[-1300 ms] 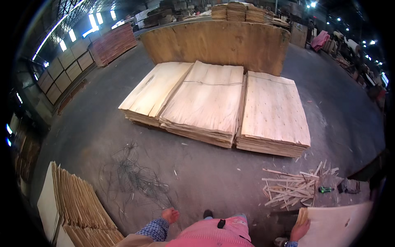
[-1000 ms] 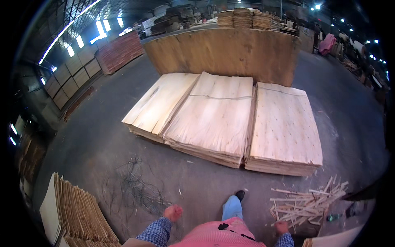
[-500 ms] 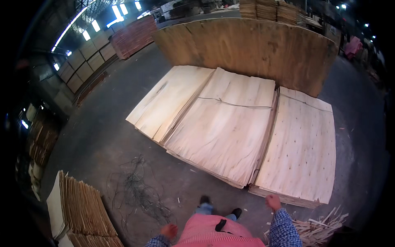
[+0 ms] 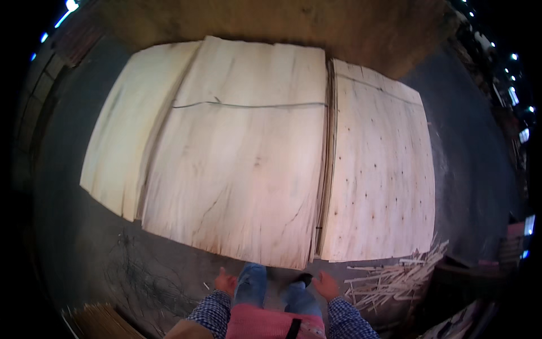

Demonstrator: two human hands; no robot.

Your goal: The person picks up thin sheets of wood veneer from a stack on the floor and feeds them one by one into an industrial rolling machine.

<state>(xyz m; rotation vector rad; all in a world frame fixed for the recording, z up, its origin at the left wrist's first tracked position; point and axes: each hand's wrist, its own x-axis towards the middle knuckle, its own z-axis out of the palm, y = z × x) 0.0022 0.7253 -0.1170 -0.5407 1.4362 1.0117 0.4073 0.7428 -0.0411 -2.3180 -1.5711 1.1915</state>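
Note:
Three stacks of pale wood veneer sheets lie side by side before me: the left stack (image 4: 135,124), the wide middle stack (image 4: 243,164) and the right stack (image 4: 384,169), dotted with small dark knots. A thin wire (image 4: 254,105) crosses the top of the middle one. Just short of its near edge, my left hand (image 4: 225,282) hangs open with nothing visible in it. My right hand (image 4: 326,286), fingers apart and also bare, is close to the gap between the middle and right stacks. Neither hand appears to touch the veneer.
Behind the stacks stands a large brown wooden panel (image 4: 271,22). Splintered veneer strips (image 4: 395,277) litter the floor at the near right. Tangled wire (image 4: 141,277) lies at the near left, beside another sheet stack (image 4: 104,323).
I have stepped up to the stacks, which now fill more of the view. Both hands have come nearer to the middle stack's front edge, and the view has tipped downward.

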